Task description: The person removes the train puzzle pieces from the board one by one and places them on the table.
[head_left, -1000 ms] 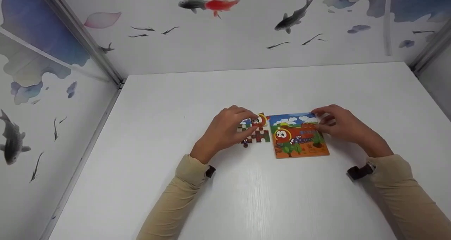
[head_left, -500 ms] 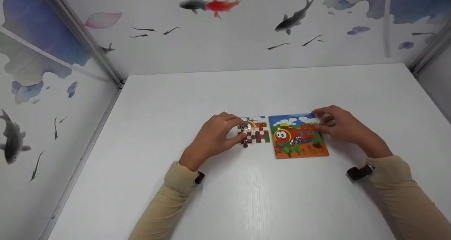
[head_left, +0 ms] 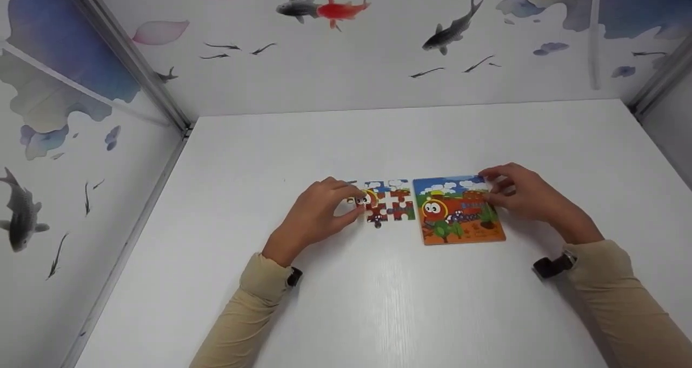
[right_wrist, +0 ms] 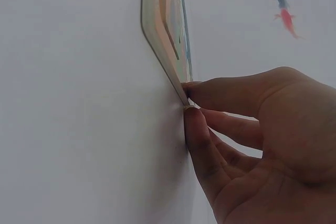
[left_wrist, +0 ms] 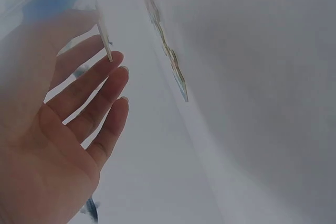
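My left hand (head_left: 319,211) pinches a jigsaw piece (head_left: 367,197) with a red train face and white eyes between thumb and forefinger. In the left wrist view the piece (left_wrist: 106,43) shows edge-on, the other fingers spread below it. Right beside it lies a group of jigsaw pieces (head_left: 403,211) with cloud and train parts, partly hidden by the hand. To their right is a square picture board (head_left: 459,214) with a whole train scene. The right hand (head_left: 521,192) holds that board's upper right side; the right wrist view shows thumb and finger (right_wrist: 197,129) at its edge.
White tabletop (head_left: 351,303) surrounds the puzzle. A back wall (head_left: 357,60) with painted fish rises behind it, and a left wall (head_left: 59,195) meets it at a metal post (head_left: 135,60). Both wrists carry black straps (head_left: 552,264).
The left hand has carried the train-face piece leftward, away from the board and across the loose pieces, uncovering more of them. The right hand stays on the board's edge.
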{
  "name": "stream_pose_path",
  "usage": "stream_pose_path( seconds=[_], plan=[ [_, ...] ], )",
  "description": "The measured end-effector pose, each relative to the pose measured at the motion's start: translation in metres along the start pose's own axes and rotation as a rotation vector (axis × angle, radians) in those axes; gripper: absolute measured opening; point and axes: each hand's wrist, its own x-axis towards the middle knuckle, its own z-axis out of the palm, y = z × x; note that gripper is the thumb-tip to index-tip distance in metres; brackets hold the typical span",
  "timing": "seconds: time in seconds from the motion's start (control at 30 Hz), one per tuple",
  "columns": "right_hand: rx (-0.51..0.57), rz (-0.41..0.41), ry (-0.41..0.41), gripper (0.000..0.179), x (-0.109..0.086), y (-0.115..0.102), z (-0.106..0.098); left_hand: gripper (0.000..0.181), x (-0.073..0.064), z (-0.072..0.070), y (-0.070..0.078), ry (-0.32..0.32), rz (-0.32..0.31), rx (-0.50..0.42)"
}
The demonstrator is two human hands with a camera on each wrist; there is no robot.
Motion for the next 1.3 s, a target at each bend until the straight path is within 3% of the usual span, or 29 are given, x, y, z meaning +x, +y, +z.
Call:
stream_pose_path(
  seconds=[0.23, 0.63, 0.9, 1.3],
  plan=[
    [0.016, 0.000, 0.001, 0.054, -0.001, 0.000, 0.002, 0.027, -0.005, 0.001, -0.010, -0.059, -0.065, -0.024],
    [0.013, 0.001, -0.001, 0.053, 0.001, 0.002, 0.002, 0.024, -0.011, -0.004, -0.012, -0.222, -0.152, -0.039],
    [0.016, -0.013, 0.008, 0.051, 0.000, 0.001, 0.002, 0.024, -0.011, -0.005, -0.013, -0.250, -0.176, -0.002],
    [0.009, -0.012, 0.004, 0.050, -0.001, 0.000, 0.001, 0.024, -0.013, -0.008, -0.017, -0.227, -0.174, 0.014]
  ],
)
